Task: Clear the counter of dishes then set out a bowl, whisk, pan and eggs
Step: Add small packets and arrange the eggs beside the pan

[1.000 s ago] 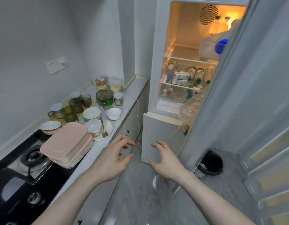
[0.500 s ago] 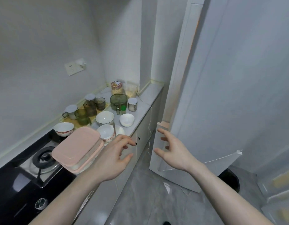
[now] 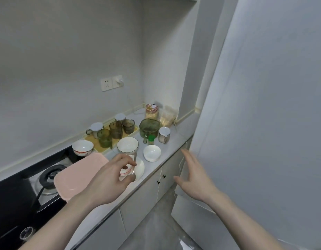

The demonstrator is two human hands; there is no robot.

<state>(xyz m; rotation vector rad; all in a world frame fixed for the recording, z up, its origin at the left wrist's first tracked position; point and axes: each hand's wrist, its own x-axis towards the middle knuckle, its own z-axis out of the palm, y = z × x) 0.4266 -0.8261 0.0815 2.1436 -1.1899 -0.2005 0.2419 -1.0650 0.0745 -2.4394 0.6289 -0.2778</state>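
Dishes crowd the white counter (image 3: 176,141): a dark-rimmed white bowl (image 3: 127,145), a small white bowl (image 3: 152,152), a red-patterned bowl (image 3: 82,147), and a white plate (image 3: 140,168) carrying a red-rimmed bowl and a spoon (image 3: 134,160). A pink lidded container (image 3: 78,175) lies partly over the gas stove (image 3: 49,177). My left hand (image 3: 111,179) hovers in front of the plate, fingers loosely curled, holding nothing. My right hand (image 3: 194,177) is spread, fingers straight, by the edge of the fridge door (image 3: 264,114). No whisk, pan or eggs are in view.
A yellow tray (image 3: 94,143) of green glasses and lidded mugs stands by the wall. A green jug (image 3: 149,126), a lidded jar (image 3: 164,135), a grain jar (image 3: 152,111) and a bag (image 3: 167,116) fill the far corner. White cabinet doors (image 3: 143,193) sit under the counter.
The fridge door has swung from wide open to shut, hiding the shelves. My view turned left toward the counter. My right hand stayed by the door's edge; my left hand kept its pose.
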